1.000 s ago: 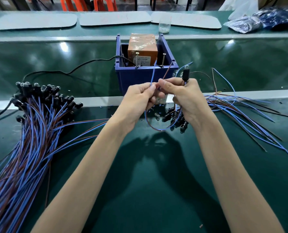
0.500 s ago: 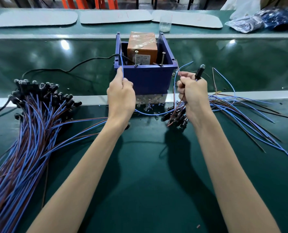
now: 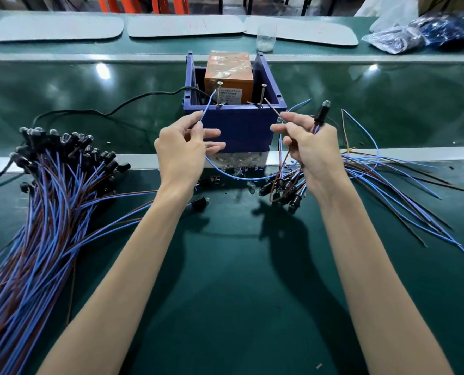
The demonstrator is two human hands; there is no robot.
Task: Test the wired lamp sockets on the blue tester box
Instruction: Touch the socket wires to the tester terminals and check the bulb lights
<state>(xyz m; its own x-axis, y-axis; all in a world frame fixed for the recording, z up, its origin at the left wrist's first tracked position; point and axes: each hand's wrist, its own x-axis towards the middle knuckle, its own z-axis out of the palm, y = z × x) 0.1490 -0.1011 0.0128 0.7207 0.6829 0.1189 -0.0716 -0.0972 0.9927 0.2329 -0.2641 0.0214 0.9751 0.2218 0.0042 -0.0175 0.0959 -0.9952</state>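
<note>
Lamp socket (image 3: 320,119): riding in the right hand (image 3: 312,155), just at 3 o'clock of the blue tester box (image 3: 236,128), above the tabletop (image 3: 225,280).
Right hand: curling round the black socket body while thumb and forefinger are pinching the brown lead (image 3: 273,106).
Left hand (image 3: 182,155): thumb and forefinger are pinching the blue lead (image 3: 205,109); the other fingers are spreading loose.
Long axis: socket is standing nearly upright, bulb end aiming at 12 to 1 o'clock, wires trailing out at 6.
Blue lead: tip is pointing to 1 o'clock, arriving just beside the left screw post (image 3: 219,93); contact I cannot tell.
Brown lead: tip is pointing to 11 o'clock toward the right screw post (image 3: 263,94).
Handling: I'm judging it light; the wires are sagging in a soft loop between the 2 hands, so they will flop, and the glass bulb looks fragile.
Where to grip: pinching close behind each bare tip, palming the hard black body, is looking right for steering.
Other stock: a socket bundle (image 3: 49,163) is lying at 9 o'clock, loose wires (image 3: 388,180) at 3.
</note>
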